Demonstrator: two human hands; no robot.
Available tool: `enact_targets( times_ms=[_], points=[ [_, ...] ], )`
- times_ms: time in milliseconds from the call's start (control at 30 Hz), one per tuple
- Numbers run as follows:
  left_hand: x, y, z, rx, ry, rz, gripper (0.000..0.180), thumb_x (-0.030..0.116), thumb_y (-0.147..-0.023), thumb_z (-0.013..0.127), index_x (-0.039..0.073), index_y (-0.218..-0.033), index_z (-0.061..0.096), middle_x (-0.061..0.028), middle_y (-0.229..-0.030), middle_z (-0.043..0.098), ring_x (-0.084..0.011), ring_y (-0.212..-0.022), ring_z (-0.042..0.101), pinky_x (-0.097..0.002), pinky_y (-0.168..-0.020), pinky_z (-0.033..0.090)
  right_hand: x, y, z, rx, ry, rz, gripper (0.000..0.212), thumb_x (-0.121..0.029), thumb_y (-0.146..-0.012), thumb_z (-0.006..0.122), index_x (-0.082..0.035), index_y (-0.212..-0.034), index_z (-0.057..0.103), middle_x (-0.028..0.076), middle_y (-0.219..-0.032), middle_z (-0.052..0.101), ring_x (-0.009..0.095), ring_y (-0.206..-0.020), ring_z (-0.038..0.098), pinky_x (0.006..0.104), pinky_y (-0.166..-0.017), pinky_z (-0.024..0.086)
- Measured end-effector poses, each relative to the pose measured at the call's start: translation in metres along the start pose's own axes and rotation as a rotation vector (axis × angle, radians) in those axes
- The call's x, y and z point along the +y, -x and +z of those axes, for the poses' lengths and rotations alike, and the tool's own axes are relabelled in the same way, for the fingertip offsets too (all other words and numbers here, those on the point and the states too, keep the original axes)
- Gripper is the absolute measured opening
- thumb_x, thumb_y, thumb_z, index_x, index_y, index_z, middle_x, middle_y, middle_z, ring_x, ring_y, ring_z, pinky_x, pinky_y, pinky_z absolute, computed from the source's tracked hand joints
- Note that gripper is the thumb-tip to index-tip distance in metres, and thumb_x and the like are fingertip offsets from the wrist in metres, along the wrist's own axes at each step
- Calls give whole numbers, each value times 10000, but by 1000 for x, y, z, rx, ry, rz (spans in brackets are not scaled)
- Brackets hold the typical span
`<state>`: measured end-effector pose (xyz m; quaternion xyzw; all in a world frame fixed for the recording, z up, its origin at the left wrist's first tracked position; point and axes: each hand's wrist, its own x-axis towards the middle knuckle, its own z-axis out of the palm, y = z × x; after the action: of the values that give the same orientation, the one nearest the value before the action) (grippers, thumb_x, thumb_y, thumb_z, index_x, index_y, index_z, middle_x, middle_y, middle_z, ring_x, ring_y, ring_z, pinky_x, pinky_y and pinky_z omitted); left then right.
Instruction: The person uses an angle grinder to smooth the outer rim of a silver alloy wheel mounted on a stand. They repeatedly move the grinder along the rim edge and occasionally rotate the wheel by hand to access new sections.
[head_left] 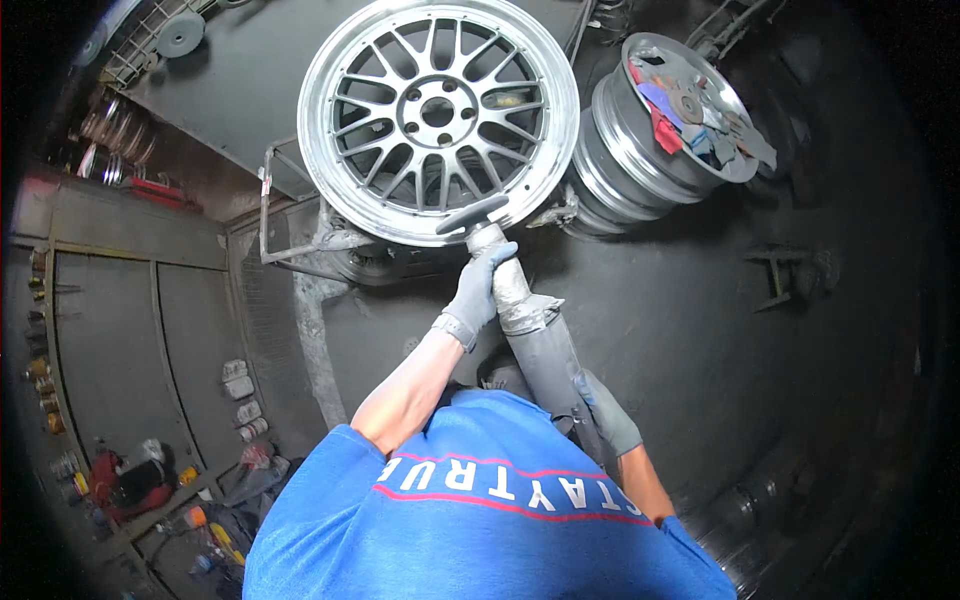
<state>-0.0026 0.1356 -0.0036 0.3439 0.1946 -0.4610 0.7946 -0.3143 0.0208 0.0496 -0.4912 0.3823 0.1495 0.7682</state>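
A silver multi-spoke car wheel [429, 132] faces me on a metal stand [330, 240]. Both my hands, in grey gloves, hold a long power sander [548, 358] wrapped in grey covering and tape. My left hand [478, 292] closes round its neck, just below the head. Farther back, my right hand [610, 412] grips the body, its fingers partly hidden behind the tool. The dark round disc [473, 215] at the sander's tip lies across the wheel's lower lip; whether it touches the metal I cannot tell.
Right of the wheel, a stack of rims [640, 150] carries loose abrasive discs and coloured scraps [690, 105]. A shelf [125, 150] with more discs stands at the far left. Below it, clutter including a red machine [125, 480] lies along the left wall.
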Motion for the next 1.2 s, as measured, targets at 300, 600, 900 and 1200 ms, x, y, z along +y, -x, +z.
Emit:
enact_targets(
  times_ms=[300, 600, 900, 1200],
  points=[
    [-43, -77, 57, -104, 186, 51, 168, 211, -1001, 792, 137, -1075, 660, -43, -864, 696, -200, -750, 704, -394, -724, 621, -85, 7, -73, 100, 303, -100, 743, -612, -1116, 582, 0, -1533, 522, 85, -1085, 673, 140, -834, 647, 312, -712, 564],
    [-55, -96, 68, -275, 290, -15, 222, 287, -1003, 777, 109, -1072, 664, -91, -890, 725, -262, -768, 732, -450, -752, 645, -94, 6, -100, 259, 634, -234, 717, -589, -1124, 581, -12, -1549, 547, 139, -1305, 684, 186, -1115, 654, 337, -907, 565],
    [-32, -56, 0, -106, 63, 9, 284, 292, -974, 812, 62, -1072, 678, -111, -903, 731, -260, -761, 733, -425, -740, 633, -44, 20, 7, 223, 427, -139, 633, -477, -1158, 569, -15, -1586, 510, 139, -1328, 674, 172, -1053, 664, 336, -883, 568],
    [29, -10, -68, 12, -231, 58, 635, 301, -843, 958, -5, -1316, 664, -98, -1063, 748, -217, -885, 749, -399, -802, 621, 40, 1, 119, 148, -138, -25, 673, -513, -1152, 552, -10, -1598, 520, 155, -1514, 630, 248, -1350, 615, 399, -1176, 470]
  ],
)
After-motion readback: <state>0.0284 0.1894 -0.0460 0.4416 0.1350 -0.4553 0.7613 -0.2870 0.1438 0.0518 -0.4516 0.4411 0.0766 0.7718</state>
